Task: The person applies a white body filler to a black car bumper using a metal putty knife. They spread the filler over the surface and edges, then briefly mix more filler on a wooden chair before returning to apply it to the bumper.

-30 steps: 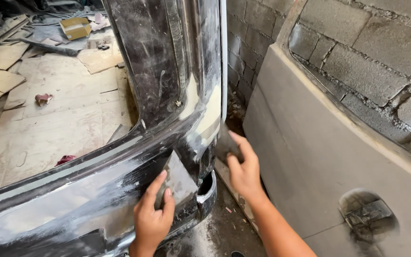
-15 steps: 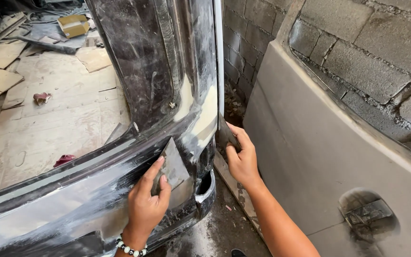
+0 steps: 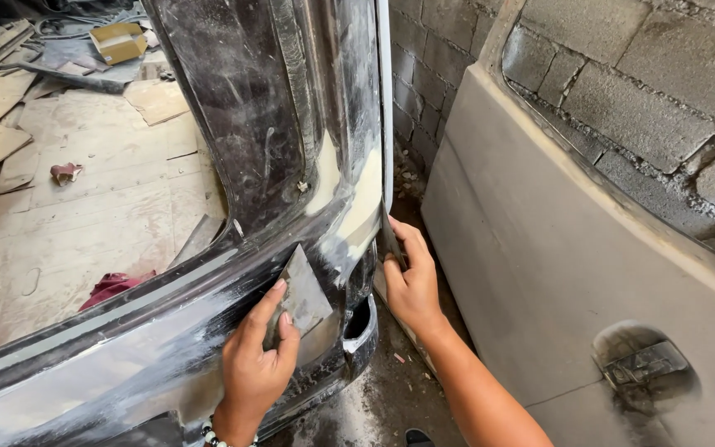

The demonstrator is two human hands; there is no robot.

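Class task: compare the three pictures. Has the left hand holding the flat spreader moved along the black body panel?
Yes. The left hand has slid its spreader up and rightward along the black body panel, nearer its pale filler patch.

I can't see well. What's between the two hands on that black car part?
In the head view, the panel's pale, filler-smeared corner lies between the left hand, holding a grey spreader, and the right hand.

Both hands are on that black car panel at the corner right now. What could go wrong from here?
The left hand presses a thin metal spreader flat on the black panel; tilted, its corner could gouge the pale filler. The right hand grips the panel's thin edge with another dark tool, so a slip might cut fingers. The grey door leans close by and could get bumped.
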